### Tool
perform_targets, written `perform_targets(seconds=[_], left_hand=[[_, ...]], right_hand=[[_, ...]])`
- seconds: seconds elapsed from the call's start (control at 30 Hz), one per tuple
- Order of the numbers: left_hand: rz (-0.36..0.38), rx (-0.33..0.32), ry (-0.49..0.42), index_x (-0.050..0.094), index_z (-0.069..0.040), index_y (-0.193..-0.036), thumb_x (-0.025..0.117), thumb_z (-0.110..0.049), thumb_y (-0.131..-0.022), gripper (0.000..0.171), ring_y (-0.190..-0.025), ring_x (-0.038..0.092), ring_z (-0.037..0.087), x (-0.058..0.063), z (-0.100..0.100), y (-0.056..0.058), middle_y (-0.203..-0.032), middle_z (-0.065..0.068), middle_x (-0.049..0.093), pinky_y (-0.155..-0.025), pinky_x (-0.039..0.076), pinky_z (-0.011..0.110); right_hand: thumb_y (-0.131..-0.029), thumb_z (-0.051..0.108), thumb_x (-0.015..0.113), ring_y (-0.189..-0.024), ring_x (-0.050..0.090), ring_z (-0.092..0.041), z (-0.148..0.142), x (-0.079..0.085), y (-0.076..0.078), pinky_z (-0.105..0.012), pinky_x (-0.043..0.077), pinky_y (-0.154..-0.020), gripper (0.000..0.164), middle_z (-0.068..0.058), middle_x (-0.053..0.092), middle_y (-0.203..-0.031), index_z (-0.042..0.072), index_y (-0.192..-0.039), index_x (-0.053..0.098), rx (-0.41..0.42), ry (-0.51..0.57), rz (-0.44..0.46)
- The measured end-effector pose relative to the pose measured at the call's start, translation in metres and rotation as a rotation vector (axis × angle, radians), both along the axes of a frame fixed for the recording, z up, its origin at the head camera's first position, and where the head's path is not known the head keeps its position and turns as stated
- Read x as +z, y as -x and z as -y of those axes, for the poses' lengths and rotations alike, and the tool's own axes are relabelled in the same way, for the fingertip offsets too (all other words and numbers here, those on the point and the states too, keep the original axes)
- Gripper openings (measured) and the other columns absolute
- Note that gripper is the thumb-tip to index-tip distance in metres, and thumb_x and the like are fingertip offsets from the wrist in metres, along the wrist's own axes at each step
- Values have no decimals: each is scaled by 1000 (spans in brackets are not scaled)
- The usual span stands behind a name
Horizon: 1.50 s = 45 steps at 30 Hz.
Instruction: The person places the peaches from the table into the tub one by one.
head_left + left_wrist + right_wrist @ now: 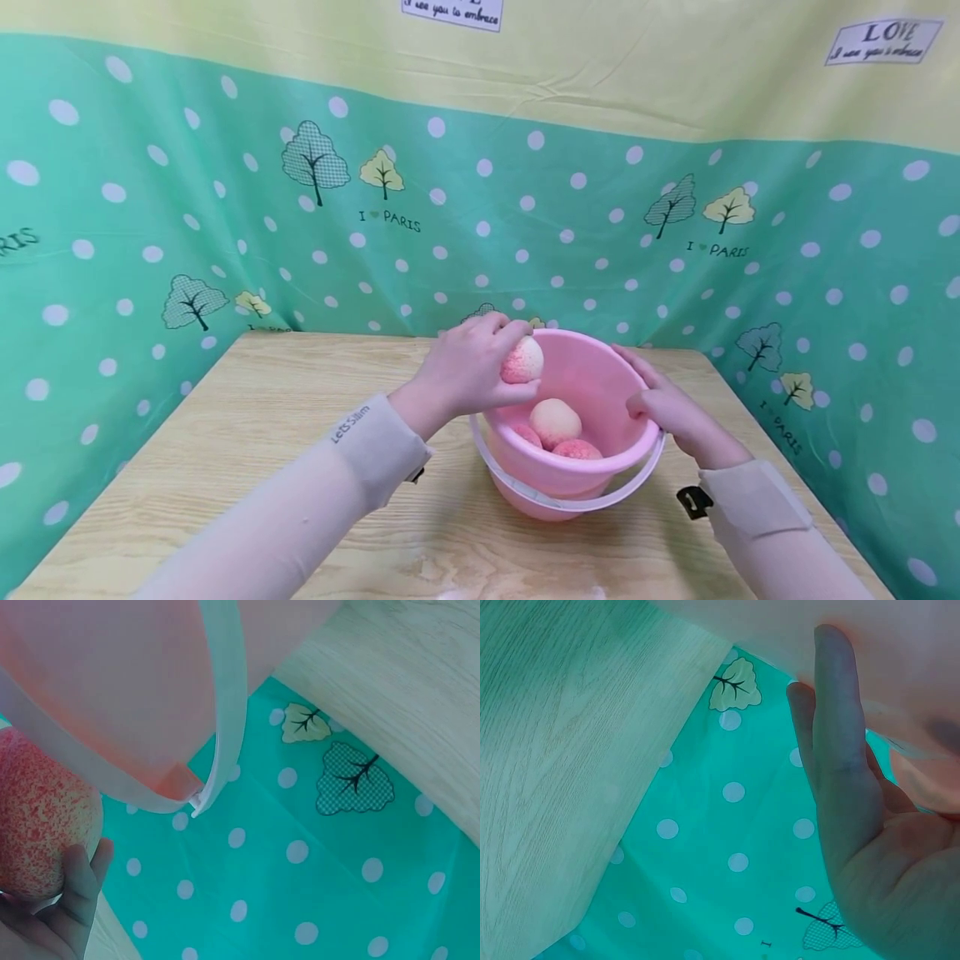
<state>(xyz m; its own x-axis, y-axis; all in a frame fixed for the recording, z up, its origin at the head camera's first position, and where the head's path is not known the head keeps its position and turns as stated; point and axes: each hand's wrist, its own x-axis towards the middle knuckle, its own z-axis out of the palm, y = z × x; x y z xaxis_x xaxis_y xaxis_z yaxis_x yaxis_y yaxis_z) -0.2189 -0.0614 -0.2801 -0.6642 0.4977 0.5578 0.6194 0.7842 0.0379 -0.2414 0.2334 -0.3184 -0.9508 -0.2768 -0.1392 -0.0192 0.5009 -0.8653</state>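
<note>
My left hand point(476, 362) holds a toy-like peach point(527, 360), cream with speckled red, at the left of the pink bucket's point(536, 473) rim. In the left wrist view the fingers curl under the peach point(45, 817), beside the bucket's rim. Inside the bucket, which tilts toward me, lie a cream-topped peach point(553, 421) and two redder ones, partly hidden by the front wall. My right hand point(678, 417) grips the bucket's right rim, thumb at the inner side and fingers along the outside. The right wrist view shows those fingers point(840, 712) against the pink wall.
A white bucket handle point(592, 502) hangs down across the front of the bucket. Under it is a wood-grain table point(300, 433). Green dotted cloth point(420, 225) with printed trees and a yellow top band rises behind the table and along both sides.
</note>
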Motion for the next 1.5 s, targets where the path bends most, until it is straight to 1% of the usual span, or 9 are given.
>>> perform_targets(seconds=[0.33, 0.5, 0.6, 0.87, 1.13, 1.4, 1.5], left_hand=[[33, 10, 20, 61, -18, -127, 71, -50, -80, 57, -93, 63, 19, 0, 0, 1, -109, 4, 64, -73, 56, 34], [48, -2, 30, 60, -18, -131, 69, -51, -80, 61, -94, 64, 20, 1, -4, 2, -110, 5, 64, -78, 55, 35], [45, -14, 34, 59, -17, -131, 69, -50, -80, 62, -91, 63, 19, 0, -7, 2, -108, 5, 64, -76, 55, 33], [37, -22, 57, 60, -20, -125, 68, -50, -79, 55, -89, 64, 20, -4, -14, 2, -108, 5, 64, -73, 55, 33], [74, -17, 88, 59, -21, -121, 66, -50, -80, 51, -84, 61, 18, -5, -21, 0, -105, 3, 62, -70, 53, 32], [117, -9, 130, 58, -20, -120, 65, -52, -80, 51, -88, 62, 19, -7, -27, 2, -114, 4, 63, -73, 53, 33], [118, -7, 141, 58, -22, -114, 65, -53, -81, 47, -86, 61, 16, -8, -30, 3, -110, 2, 62, -68, 51, 31]], right_hand=[[-79, -1, 46, -73, 66, -24, 1, -2, 1, -33, 55, -60, 92, -28, 24, -153, 22, -160, 10, -4, -13, -1], [-78, -1, 46, -74, 66, -24, 0, -2, 2, -33, 54, -59, 92, -28, 24, -152, 22, -160, 10, -4, -13, -4], [-78, -1, 46, -73, 66, -24, 1, -1, 1, -34, 54, -59, 93, -28, 25, -152, 22, -160, 10, -5, -9, -2], [-78, -1, 46, -72, 67, -25, 1, 0, 1, -35, 55, -60, 92, -28, 26, -152, 23, -160, 10, -7, -5, 0], [-78, -1, 46, -72, 67, -24, 1, -1, 1, -35, 55, -60, 93, -28, 26, -151, 22, -160, 10, -5, -9, -5], [-77, -2, 45, -66, 66, -25, 0, -2, 1, -35, 55, -59, 93, -29, 26, -151, 23, -160, 10, 0, -1, -2], [-77, -2, 45, -67, 66, -25, 0, -1, 1, -35, 55, -59, 93, -29, 26, -151, 23, -160, 10, -1, -2, -3]])
